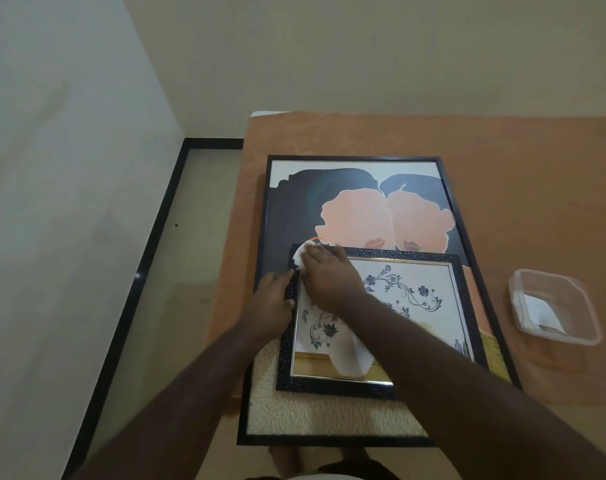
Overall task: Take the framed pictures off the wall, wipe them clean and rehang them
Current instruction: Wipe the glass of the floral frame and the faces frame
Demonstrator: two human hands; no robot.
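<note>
Wiping down the small floral frame (381,320) while it sits on top of the big portrait frame (360,209).

Both pictures lie flat on the orange-covered table (519,174), the small one stacked over the big one's lower half. Right hand (326,275) presses a white cloth (300,259) onto the small frame's top-left corner, fingers curled over it; left hand (272,303) grips the left edge just beside it. I'd brace that edge so the frame doesn't slide on the glass underneath, and use light strokes along the textured moulding. Plastic tub (554,306) sits well off to the right.
</note>
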